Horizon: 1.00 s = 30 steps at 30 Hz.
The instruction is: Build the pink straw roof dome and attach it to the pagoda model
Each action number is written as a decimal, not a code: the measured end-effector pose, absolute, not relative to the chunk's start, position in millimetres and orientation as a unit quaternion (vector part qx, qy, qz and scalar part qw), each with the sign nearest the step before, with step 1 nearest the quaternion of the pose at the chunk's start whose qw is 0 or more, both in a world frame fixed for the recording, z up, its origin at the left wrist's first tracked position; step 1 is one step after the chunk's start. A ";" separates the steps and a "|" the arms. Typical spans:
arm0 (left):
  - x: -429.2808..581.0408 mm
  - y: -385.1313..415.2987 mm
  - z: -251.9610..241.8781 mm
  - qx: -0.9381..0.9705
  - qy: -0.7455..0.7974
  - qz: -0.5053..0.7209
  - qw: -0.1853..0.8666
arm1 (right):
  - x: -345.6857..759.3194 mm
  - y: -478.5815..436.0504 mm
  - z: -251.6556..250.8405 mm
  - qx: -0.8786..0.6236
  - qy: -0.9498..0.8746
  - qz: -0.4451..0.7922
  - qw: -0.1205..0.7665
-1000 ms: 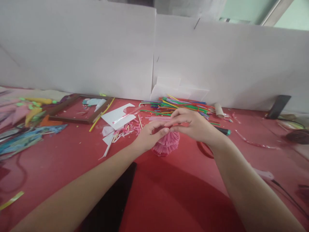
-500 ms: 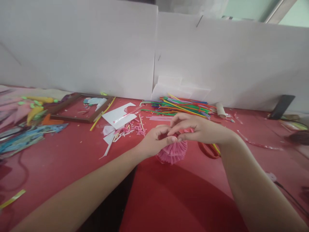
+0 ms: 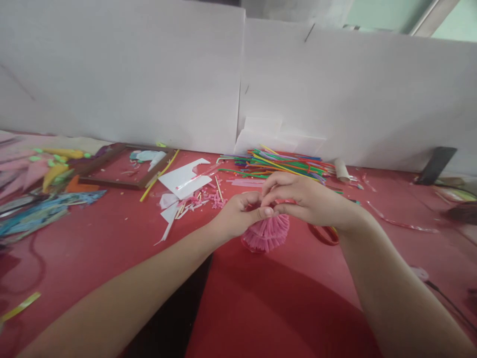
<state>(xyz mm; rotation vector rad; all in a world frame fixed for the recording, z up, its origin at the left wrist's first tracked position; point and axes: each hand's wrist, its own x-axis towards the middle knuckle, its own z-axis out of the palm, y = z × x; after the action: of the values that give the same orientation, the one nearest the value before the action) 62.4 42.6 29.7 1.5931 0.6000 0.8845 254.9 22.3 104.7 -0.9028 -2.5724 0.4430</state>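
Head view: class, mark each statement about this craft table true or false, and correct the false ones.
1. The left hand and the right hand meet on top of the pink frilled bundle. True.
2. The coloured straws lie beyond the hands, close to the white board. True.
3. The wooden frame lies to the right of the hands. False: it lies to their left.
4. The table is green. False: it is red.
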 end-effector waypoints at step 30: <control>59.8 41.3 31.1 0.717 0.245 0.427 0.493 | 229.9 -5.2 111.4 -0.478 -0.867 0.022 0.141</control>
<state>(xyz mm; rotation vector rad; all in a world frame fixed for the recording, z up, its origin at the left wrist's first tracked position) 59.8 41.3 31.1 1.7402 0.5943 1.0353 229.9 -5.2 111.4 -1.3808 -2.5030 0.0640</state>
